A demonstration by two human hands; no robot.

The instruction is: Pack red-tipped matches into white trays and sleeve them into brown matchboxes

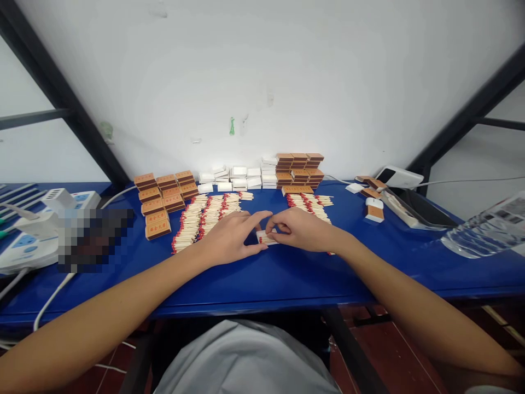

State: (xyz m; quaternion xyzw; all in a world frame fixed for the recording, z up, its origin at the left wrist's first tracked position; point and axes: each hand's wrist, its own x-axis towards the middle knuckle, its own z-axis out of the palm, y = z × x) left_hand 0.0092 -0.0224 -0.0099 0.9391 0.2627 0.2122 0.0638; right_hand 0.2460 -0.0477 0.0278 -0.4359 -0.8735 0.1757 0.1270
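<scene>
A small white matchbox tray [269, 242] lies on the blue table between my hands, with a few red-headed matches inside. My left hand [227, 239] has it between the thumb, on the near side, and the fingers, on the far side. Bent over the tray's right part is my right hand [301, 229], thumb and forefinger closed together; whatever is in that pinch is hidden. Loose matches [217, 210] lie in rows beyond my left hand. Another pile of matches [305, 203] is partly covered by my right hand.
Brown matchboxes [158, 224] are stacked at the left, more matchboxes [301, 174] at the back right. White trays [239, 178] line the wall between them. A power strip [28, 249] stands far left; white earbuds case [374, 205], a white device [400, 177] and plastic packaging [488, 227] lie right.
</scene>
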